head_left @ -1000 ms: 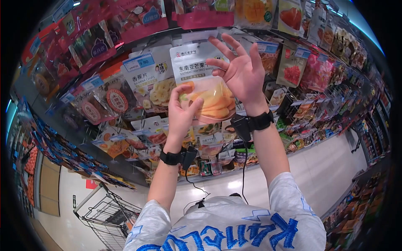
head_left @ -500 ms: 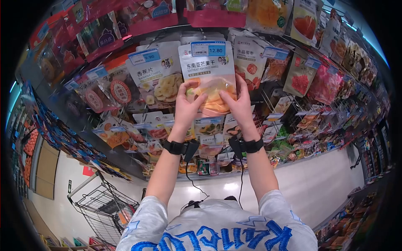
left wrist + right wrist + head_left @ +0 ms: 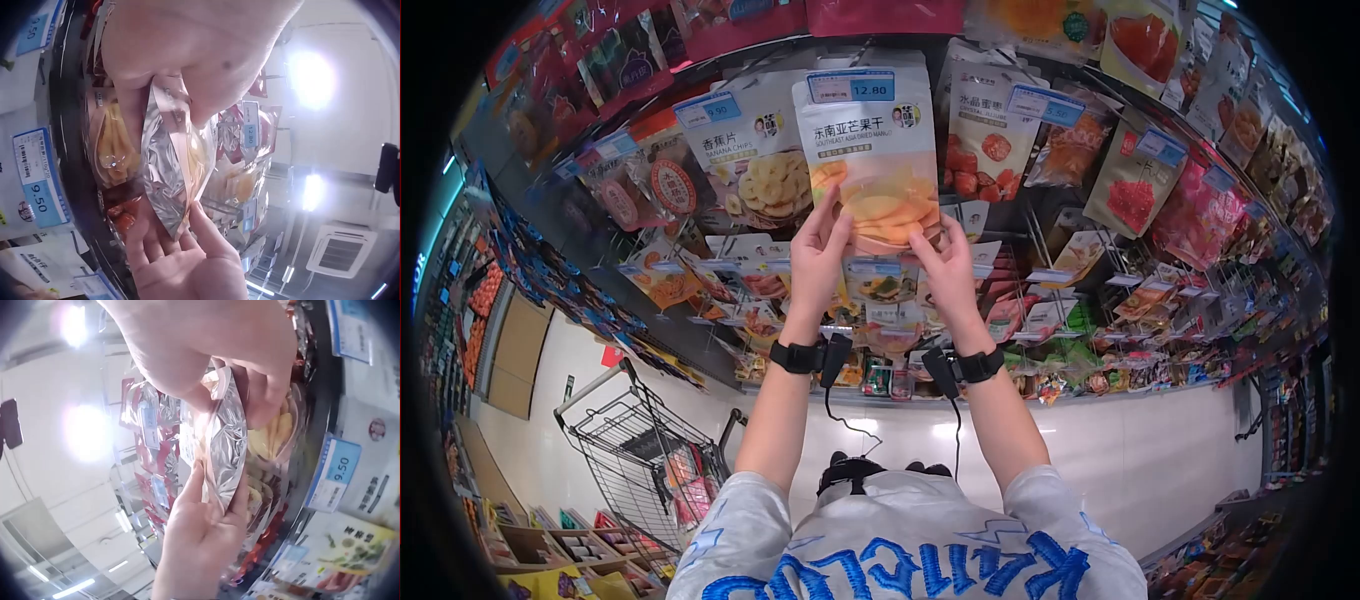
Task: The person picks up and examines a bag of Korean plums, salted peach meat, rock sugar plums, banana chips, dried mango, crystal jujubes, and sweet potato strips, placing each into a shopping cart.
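Note:
A white and orange pouch of dried mango hangs at the rack's middle, behind a blue price tag reading 12.80. My left hand pinches its lower left corner, thumb in front and fingers behind. At the lower right corner my right hand holds it the same way. Both wrist views show the silvery, creased bottom of the pouch between the two hands.
Banana chips hang to the left, a pouch with red fruit to the right. More packets fill the rows above and below. A wire shopping cart stands at the lower left.
My right hand, raised with spread fingers a second ago, came down to the pouch's right side. Since then both hands have slid to its lower corners, and the pouch looks larger and higher in view.

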The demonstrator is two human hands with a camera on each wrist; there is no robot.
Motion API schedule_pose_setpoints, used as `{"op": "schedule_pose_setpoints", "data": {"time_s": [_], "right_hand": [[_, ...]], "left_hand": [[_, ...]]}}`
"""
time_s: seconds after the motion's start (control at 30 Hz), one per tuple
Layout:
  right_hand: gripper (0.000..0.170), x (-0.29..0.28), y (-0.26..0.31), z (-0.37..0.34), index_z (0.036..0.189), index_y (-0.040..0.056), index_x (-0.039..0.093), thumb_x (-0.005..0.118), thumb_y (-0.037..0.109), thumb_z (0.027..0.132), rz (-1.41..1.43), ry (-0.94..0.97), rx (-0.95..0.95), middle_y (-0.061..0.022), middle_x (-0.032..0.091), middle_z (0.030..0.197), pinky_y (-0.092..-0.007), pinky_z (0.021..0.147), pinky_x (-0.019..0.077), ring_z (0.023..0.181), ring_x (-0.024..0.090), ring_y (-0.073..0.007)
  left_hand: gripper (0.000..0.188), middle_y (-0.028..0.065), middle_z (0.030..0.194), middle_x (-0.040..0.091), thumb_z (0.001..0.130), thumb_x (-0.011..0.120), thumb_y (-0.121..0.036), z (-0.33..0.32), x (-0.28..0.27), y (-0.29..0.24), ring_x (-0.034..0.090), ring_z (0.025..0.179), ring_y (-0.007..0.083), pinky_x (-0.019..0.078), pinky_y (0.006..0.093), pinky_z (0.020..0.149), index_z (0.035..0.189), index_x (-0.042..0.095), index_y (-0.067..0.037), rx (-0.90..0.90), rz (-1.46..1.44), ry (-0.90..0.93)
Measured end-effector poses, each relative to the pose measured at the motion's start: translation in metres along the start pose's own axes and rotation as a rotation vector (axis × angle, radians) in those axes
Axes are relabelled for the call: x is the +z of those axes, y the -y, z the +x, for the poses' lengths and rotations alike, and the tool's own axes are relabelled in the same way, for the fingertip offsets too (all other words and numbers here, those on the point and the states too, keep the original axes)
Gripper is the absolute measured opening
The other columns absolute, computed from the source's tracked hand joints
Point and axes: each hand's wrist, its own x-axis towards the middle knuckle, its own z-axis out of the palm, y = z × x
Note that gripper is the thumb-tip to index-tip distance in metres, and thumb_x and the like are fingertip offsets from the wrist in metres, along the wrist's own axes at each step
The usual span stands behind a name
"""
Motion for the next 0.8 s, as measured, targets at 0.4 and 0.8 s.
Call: {"op": "schedule_pose_setpoints", "data": {"time_s": [0.4,0.8], "right_hand": [[0.047,0.008,-0.073,-0.123,0.140,-0.0031,0.038,0.054,0.012,0.098,0.421,0.081,0.615,-0.0201,0.048,0.140,-0.0386,0.101,0.0467,0.124,0.053,-0.0265],[0.042,0.158,-0.172,-0.224,0.136,-0.0015,0.044,0.054,0.015,0.098,0.225,0.378,1.041,-0.0152,0.053,0.135,-0.0392,0.100,0.0488,0.121,0.056,-0.0244]], "left_hand": [[0.062,0.0141,0.157,0.021,0.091,0.067,-0.011,-0.136,-0.059,0.005,0.042,0.134,0.0267,0.0427,0.0353,0.104,0.146,0.040,-0.005,-0.406,0.147,0.113],[0.050,0.0117,0.136,0.054,0.094,0.064,-0.023,-0.285,-0.245,-0.031,0.051,0.126,0.0274,0.0402,0.0382,0.106,0.138,0.049,-0.003,-0.623,0.239,0.078]]}}
